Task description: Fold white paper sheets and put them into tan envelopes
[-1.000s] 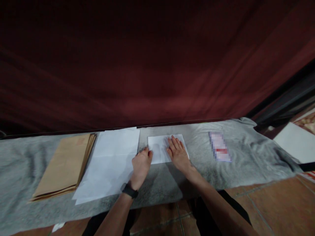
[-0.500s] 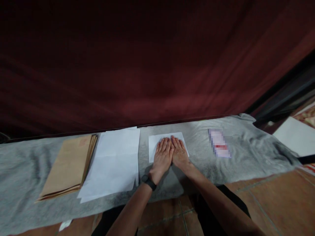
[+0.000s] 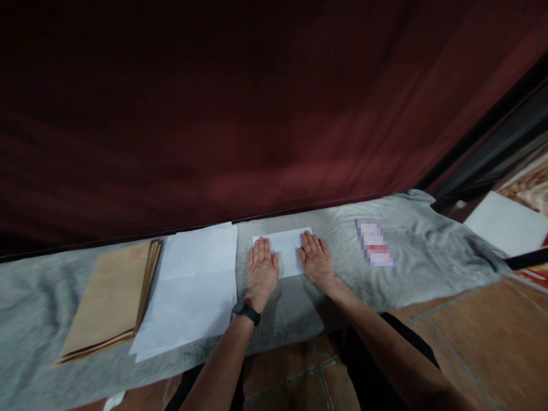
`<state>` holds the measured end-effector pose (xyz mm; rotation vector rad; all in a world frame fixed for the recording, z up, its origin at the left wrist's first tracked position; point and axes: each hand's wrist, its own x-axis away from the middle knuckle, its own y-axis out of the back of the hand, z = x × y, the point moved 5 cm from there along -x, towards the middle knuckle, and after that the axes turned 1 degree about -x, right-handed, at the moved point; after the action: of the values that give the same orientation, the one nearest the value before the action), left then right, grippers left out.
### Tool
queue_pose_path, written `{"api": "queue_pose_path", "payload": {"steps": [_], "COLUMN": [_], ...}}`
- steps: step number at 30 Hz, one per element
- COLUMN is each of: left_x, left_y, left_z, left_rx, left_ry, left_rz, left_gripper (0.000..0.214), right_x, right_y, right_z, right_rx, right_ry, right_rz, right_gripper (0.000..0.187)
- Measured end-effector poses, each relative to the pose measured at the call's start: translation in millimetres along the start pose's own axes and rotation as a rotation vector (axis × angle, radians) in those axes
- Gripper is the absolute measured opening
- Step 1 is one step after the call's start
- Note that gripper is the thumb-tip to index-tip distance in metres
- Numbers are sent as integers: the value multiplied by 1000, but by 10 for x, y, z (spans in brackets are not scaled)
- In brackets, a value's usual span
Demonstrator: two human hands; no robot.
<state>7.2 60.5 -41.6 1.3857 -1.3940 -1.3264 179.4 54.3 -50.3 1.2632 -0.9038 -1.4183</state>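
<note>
A small white sheet of paper (image 3: 287, 254), seemingly folded, lies on the grey cloth (image 3: 299, 308) in front of me. On its left end my left hand (image 3: 262, 271) rests flat, fingers stretched out, with a dark watch on the wrist. My right hand (image 3: 317, 260) lies flat over the paper's right end, its fingers also extended. Bare paper shows between the two hands. Left of them is a stack of larger white sheets (image 3: 194, 285), with a crease across the top one.
Several brown envelopes (image 3: 105, 297) are stacked at the far left. To the right lies a blurred pinkish bundle with a red band (image 3: 377, 242). A dark red curtain (image 3: 257, 114) hangs behind, and a white board (image 3: 509, 222) shows at the right. Tiled floor (image 3: 466, 337) lies below.
My hands have moved apart from the middle of the small paper, the left one to its left end and the right one to its right end. The view has shifted slightly.
</note>
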Motion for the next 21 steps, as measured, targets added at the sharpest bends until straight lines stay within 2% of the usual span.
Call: {"api": "queue_pose_path", "payload": {"steps": [6,9,11,13,16,18,21], "left_x": [38,44,48,59,92,114,142], "left_y": [3,31,57,52,-32,-96,-139], "left_z": [132,104,0,-156,-348,-388,-366], "left_rx": [-36,-50,-43,-23,-7,-15,-30], "left_ry": [26,40,7,-91,-243,-282,-280], "left_rz": [-27,-60,-116,-147,-102,-58,-28], "left_gripper": [59,59,58,58,58,59,60], "right_x": [26,-7,-54,-102,-134,-127,-94], "right_y": [90,166,198,190,120,59,-9], "right_z": [-340,-336,-203,25,377,527,587], "right_rx": [42,5,-68,-176,-304,-340,-344], "right_ry": [-95,-125,-94,5,144,183,194], "right_rz": [24,-19,-47,-41,9,43,69], "right_gripper": [54,54,55,56,57,58,57]}}
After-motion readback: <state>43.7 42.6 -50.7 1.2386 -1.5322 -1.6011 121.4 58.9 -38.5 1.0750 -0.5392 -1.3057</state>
